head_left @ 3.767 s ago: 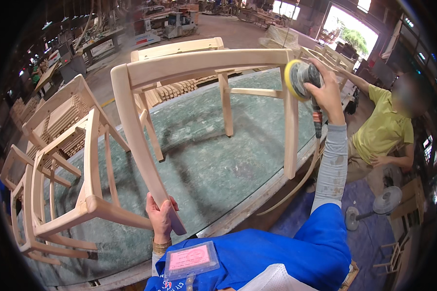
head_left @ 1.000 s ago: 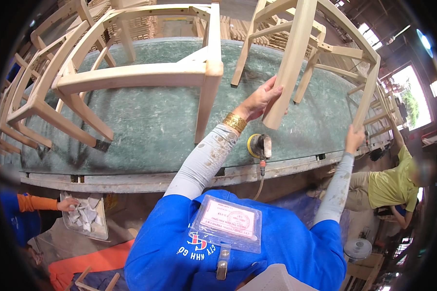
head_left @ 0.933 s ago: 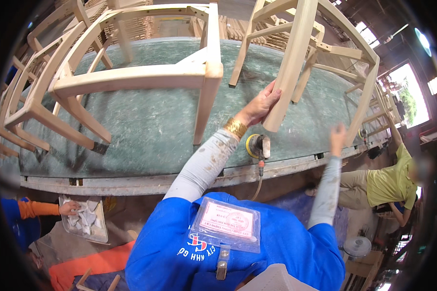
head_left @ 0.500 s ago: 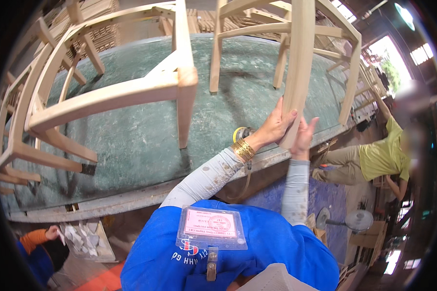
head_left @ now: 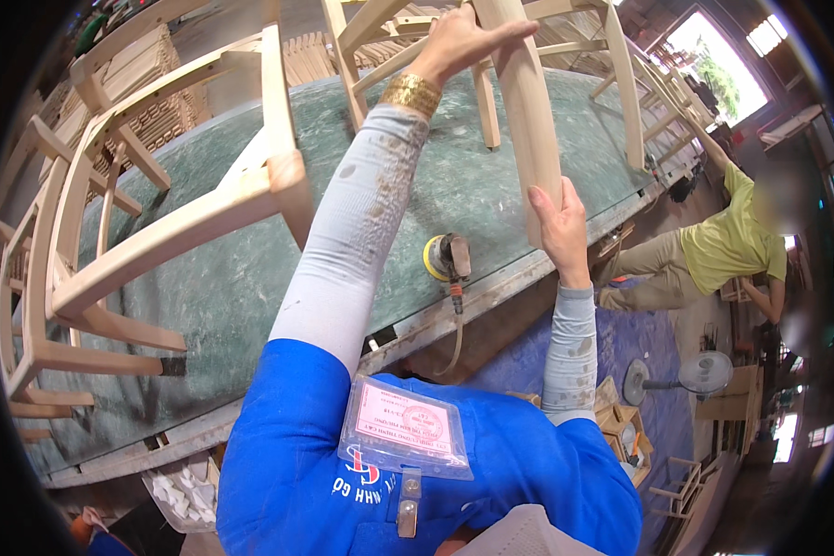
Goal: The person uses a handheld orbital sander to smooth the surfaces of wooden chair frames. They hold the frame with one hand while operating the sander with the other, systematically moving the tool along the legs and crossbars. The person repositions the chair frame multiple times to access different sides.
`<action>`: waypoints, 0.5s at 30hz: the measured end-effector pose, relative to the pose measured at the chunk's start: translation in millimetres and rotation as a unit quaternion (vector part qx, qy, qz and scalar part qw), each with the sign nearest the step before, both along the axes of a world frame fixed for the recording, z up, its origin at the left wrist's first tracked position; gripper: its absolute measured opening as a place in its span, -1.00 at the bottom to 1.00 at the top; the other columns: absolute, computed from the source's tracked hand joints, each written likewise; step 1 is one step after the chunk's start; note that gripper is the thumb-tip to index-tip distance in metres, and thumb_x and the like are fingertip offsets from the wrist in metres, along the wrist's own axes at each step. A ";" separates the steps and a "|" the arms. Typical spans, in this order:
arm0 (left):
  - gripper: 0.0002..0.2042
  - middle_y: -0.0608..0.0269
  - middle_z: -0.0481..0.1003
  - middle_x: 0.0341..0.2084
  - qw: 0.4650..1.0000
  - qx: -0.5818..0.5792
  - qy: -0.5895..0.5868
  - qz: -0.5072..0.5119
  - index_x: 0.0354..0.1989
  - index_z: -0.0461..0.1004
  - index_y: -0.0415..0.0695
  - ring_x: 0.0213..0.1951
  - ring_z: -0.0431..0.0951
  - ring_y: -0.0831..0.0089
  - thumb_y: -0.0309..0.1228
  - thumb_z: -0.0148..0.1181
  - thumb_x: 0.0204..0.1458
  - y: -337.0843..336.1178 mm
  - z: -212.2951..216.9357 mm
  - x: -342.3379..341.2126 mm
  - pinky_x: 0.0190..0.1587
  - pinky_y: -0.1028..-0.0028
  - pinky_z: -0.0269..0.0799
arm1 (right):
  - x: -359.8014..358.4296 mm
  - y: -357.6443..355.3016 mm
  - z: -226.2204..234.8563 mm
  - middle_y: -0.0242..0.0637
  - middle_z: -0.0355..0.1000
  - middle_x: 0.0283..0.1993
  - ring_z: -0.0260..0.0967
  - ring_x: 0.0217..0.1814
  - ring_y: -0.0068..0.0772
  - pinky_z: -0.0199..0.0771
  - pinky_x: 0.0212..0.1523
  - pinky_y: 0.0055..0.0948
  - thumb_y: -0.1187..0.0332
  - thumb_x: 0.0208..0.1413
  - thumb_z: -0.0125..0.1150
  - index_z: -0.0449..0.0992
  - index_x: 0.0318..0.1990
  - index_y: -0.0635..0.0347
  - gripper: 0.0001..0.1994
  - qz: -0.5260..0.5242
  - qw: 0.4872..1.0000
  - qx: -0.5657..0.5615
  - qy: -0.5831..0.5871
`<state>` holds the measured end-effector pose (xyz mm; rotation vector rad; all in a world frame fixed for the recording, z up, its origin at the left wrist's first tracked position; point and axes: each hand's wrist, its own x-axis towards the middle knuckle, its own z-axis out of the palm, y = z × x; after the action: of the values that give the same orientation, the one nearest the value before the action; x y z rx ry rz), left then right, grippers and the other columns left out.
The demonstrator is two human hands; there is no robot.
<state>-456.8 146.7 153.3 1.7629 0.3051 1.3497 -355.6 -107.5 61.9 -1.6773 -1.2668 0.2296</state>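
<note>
A pale wooden chair leg (head_left: 526, 125) rises broad and close in front of me, at the near side of a chair frame. My left hand (head_left: 468, 42) is closed around its upper part, thumb lying across the wood and the other fingers partly hidden. Lower down, my right hand (head_left: 563, 227) grips the leg near its end, thumb toward the front. A hand-held disc sander (head_left: 449, 257) with a yellow pad lies on the green tabletop (head_left: 389, 278), to the left of my right hand, its hose hanging over the edge.
Another chair frame (head_left: 171, 236) stands on the left of the table, with more frames beyond it. Stacked wooden parts (head_left: 148, 83) lie at the back. A person in a yellow-green shirt (head_left: 732, 227) works at the right. A fan (head_left: 704, 372) stands below there.
My left hand has slid up the leg, away from my right hand, which stays near the lower end. The view has shifted, showing the sander more fully.
</note>
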 end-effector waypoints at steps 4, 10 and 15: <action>-0.53 0.16 0.50 -0.25 0.989 -0.039 -0.070 -0.122 -0.11 0.44 -0.27 -0.19 0.50 0.42 -0.22 0.39 -0.14 -9.4 -0.5 6.1 -0.15 0.44 0.46 | 38.4 -8.7 -57.8 -0.24 0.45 -0.12 0.38 -0.09 -0.49 0.37 -0.09 -0.50 0.08 0.23 -0.01 0.39 -0.02 0.29 -0.59 0.113 0.860 0.156 0.472; -0.65 0.28 0.51 -0.43 0.969 -0.075 -0.105 -0.210 -0.23 0.48 -0.25 -0.38 0.51 0.54 -0.29 0.37 -0.13 -3.9 -0.1 14.2 -0.31 0.53 0.48 | -2.7 25.1 -265.1 0.11 0.14 0.20 0.27 0.12 0.20 0.35 0.03 -0.11 0.01 -0.09 0.30 0.01 0.33 -0.05 -0.17 -0.097 0.932 -0.331 -0.111; -0.66 0.26 0.51 -0.42 0.977 -0.062 -0.101 -0.178 -0.24 0.47 -0.24 -0.37 0.52 0.53 -0.31 0.37 -0.13 1.0 0.8 10.1 -0.32 0.52 0.48 | -26.9 40.2 -261.4 0.00 0.28 -0.09 0.35 -0.15 0.21 0.42 -0.14 -0.06 0.24 -0.14 0.33 0.15 0.24 -0.32 -0.28 -0.183 0.916 -0.335 -0.124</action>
<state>-446.8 147.7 154.1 1.4788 -0.0384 1.2084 -382.5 -67.2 -199.5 -2.5691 -1.0823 0.2442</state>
